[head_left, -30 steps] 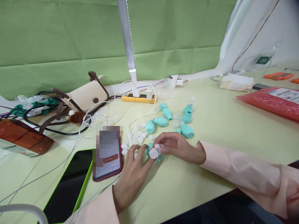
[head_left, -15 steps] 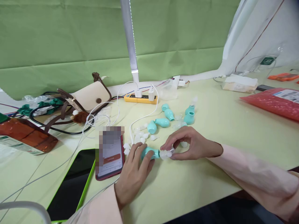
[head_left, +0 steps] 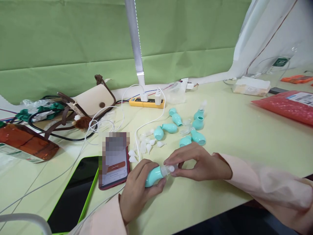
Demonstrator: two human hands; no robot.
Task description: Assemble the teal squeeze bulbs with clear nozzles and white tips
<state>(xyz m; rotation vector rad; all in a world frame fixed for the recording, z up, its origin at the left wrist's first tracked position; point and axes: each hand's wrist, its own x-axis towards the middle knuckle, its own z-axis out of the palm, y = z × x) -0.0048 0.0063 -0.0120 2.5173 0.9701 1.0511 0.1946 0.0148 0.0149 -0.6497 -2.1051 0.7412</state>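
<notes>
My left hand [head_left: 140, 187] is wrapped round a teal rubber bulb [head_left: 154, 176], its neck pointing to the right. My right hand [head_left: 193, 161] pinches a clear plastic nozzle piece [head_left: 168, 169] between thumb and fingers. This piece meets the mouth of the bulb; how deep it sits I cannot tell. Just beyond my hands lie more teal bulbs [head_left: 198, 137], some with clear parts beside them. Several small white translucent tips [head_left: 149, 148] are scattered left of those bulbs.
A phone with a lit screen [head_left: 116, 166] and a green-edged phone [head_left: 73, 192] lie left of my hands. Behind are a yellow power strip [head_left: 146, 102], white cables and a cream handbag [head_left: 94, 101]. An amber bottle [head_left: 26, 142] lies far left, a red bubble mailer [head_left: 286, 106] right.
My left hand has lifted the bulb and closed round it, tilting its neck up. The clear piece has come against the bulb's mouth, and both hands have moved slightly nearer me.
</notes>
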